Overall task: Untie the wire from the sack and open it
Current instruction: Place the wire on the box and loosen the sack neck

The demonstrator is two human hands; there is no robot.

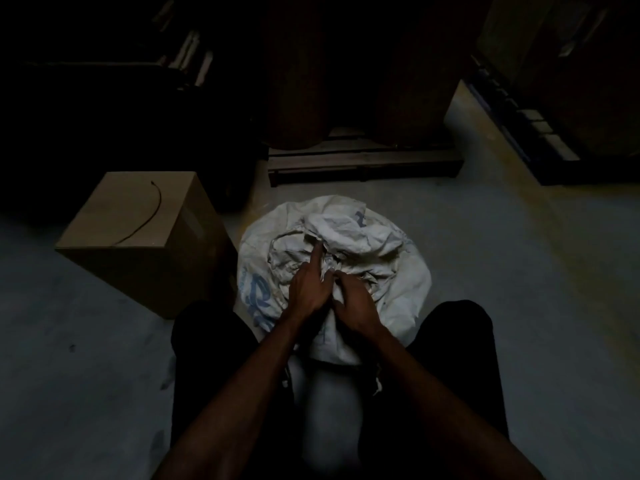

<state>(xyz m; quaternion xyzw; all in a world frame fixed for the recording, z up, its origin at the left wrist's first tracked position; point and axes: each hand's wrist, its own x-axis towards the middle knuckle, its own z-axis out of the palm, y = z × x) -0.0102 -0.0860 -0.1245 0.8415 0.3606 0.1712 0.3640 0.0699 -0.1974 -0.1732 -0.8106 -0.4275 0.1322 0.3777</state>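
Observation:
A white woven sack with blue print stands on the floor between my knees, its top crumpled and gathered. My left hand rests on the gathered cloth, index finger stretched forward into the folds. My right hand is closed on the bunched sack neck beside it. No wire shows at the neck; my fingers and the folds hide that spot. A curved dark wire lies on top of the cardboard box at the left.
A brown cardboard box stands close to the sack's left. A wooden pallet with dark rolls is behind the sack. Dark racking is at the far right and left. The floor is grey concrete. The scene is dim.

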